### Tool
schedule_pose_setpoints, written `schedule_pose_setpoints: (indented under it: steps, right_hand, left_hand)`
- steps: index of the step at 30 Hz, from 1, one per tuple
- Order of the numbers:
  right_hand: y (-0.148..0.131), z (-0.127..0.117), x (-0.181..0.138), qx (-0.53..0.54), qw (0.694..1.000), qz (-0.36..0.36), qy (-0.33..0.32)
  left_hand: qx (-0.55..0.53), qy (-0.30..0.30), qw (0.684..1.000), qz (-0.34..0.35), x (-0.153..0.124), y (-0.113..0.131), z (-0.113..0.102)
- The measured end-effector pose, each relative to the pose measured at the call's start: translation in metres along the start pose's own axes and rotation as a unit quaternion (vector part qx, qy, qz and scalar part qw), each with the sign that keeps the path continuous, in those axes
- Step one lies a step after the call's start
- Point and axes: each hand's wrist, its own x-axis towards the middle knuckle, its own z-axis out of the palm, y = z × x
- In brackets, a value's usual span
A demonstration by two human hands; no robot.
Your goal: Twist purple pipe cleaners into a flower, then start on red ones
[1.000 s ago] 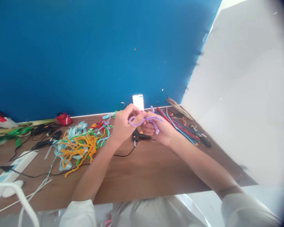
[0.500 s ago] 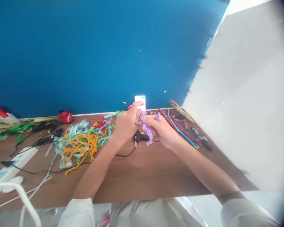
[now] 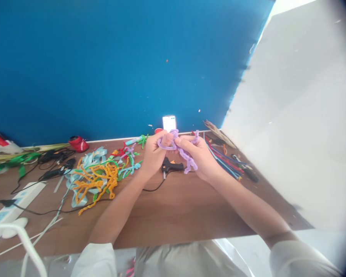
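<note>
Between my two hands, above the table, is a bent purple pipe cleaner [image 3: 187,158] with a twisted tail hanging down and a loop at the left. My left hand [image 3: 155,152] is closed, its thumb and fingers pinching the looped part. My right hand [image 3: 200,156] is closed on the twisted part, thumb on top, and a purple end sticks up behind its fingers. Just beyond the hands a phone [image 3: 169,123] with a lit screen leans against the blue wall. Below them a black glue gun [image 3: 171,165] lies on the table.
Orange twisted pipe cleaners [image 3: 99,179] lie over light blue ribbon [image 3: 77,198] on the left. A white power strip [image 3: 31,192] and cords are farther left. Red and blue pipe cleaners [image 3: 223,161] lie at right, beside a dark-handled tool [image 3: 250,175]. A grey-white wall [image 3: 300,115] bounds the right side.
My left hand has drawn back from in front of the phone and now pinches the purple pipe cleaner, whose loop shows. The hanging tail has swung to the right.
</note>
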Motion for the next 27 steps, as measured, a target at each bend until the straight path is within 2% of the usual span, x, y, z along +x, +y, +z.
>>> schedule_pose_setpoints:
  steps: [6,10,14,21,27]
  right_hand:
    - [0.009,-0.005,0.004,0.008,1.0,0.013,0.007]
    - [0.012,-0.007,0.004,-0.006,1.0,0.01,0.009]
    - [0.01,-0.005,0.002,-0.016,1.0,-0.006,0.0]
    - [0.014,-0.003,0.003,-0.015,1.0,-0.008,0.016]
    - [0.013,-0.004,0.004,-0.013,0.999,-0.021,0.046]
  left_hand:
    - [0.118,0.055,0.987,0.092,-0.002,-0.006,-0.001]
    - [0.235,0.066,0.954,0.175,-0.001,-0.012,-0.001]
    - [0.292,0.078,0.919,0.252,-0.002,-0.013,-0.002]
    - [0.318,0.044,0.921,0.222,-0.003,-0.017,-0.003]
    - [0.378,0.054,0.887,0.26,-0.004,-0.02,0.001]
